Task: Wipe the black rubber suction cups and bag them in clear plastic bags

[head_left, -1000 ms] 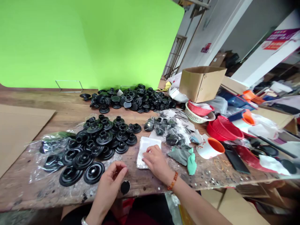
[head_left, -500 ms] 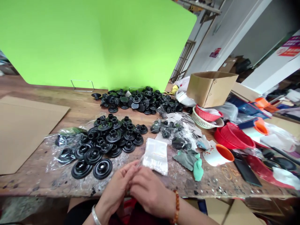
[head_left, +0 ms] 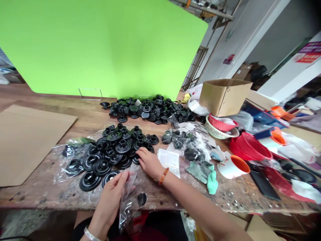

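Observation:
A clear plastic bag [head_left: 127, 204] hangs from my left hand [head_left: 113, 187], pinched between thumb and fingers near the table's front edge. My right hand [head_left: 149, 163] reaches to the right side of a pile of black round parts [head_left: 122, 146]; its fingers curl at one part there, and their tips are partly hidden. A stack of clear bags [head_left: 169, 160] lies just right of that hand. Near the hanging bag a small black disc [head_left: 141, 199] shows. Bagged black parts [head_left: 74, 165] lie left of the pile.
Farther back is a second heap of black parts [head_left: 150, 108] before a green panel [head_left: 100, 43]. Cardboard [head_left: 30, 140] lies at left. To the right are more bagged parts [head_left: 192, 153], green cloth [head_left: 212, 180], an orange-lined cup [head_left: 232, 166], red baskets [head_left: 248, 146] and a box [head_left: 224, 97].
My hands were together by the stack of bags. My right hand has moved forward to the pile, and my left hand has moved left and now shows an opened-out clear bag.

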Demonstrator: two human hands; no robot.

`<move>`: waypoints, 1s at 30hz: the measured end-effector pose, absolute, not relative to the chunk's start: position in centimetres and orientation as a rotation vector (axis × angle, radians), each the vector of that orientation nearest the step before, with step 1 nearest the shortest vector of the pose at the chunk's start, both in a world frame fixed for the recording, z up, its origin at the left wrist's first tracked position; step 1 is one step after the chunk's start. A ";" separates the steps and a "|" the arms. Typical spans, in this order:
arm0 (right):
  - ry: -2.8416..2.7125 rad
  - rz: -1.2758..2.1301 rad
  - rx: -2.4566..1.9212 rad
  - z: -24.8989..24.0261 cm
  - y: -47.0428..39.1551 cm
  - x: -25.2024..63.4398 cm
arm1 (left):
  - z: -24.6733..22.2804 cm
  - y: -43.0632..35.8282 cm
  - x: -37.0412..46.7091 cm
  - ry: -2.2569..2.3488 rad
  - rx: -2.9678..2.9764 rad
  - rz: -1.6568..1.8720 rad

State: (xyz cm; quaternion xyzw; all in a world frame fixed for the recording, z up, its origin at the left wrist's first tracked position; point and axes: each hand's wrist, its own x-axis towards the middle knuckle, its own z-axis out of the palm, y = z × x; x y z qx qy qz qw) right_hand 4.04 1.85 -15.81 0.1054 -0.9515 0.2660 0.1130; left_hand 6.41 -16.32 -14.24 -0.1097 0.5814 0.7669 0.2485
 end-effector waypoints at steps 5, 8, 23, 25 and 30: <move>-2.838 0.924 0.288 -14.9 0.5 6.7 | -13.7 -16.9 6.0 1.685 -0.209 2.102; -2.653 1.295 0.090 -13.7 0.4 8.4 | -13.6 -16.9 6.0 1.752 -0.148 2.058; -2.584 1.553 -0.061 -11.3 0.2 12.7 | -12.2 -15.9 7.0 1.962 0.187 1.803; -2.544 1.578 -0.032 -11.5 0.0 13.0 | -12.2 -15.6 7.2 1.992 0.146 1.781; -2.123 2.054 -0.237 -12.1 -0.9 13.4 | -13.3 -15.0 7.8 1.923 0.157 1.706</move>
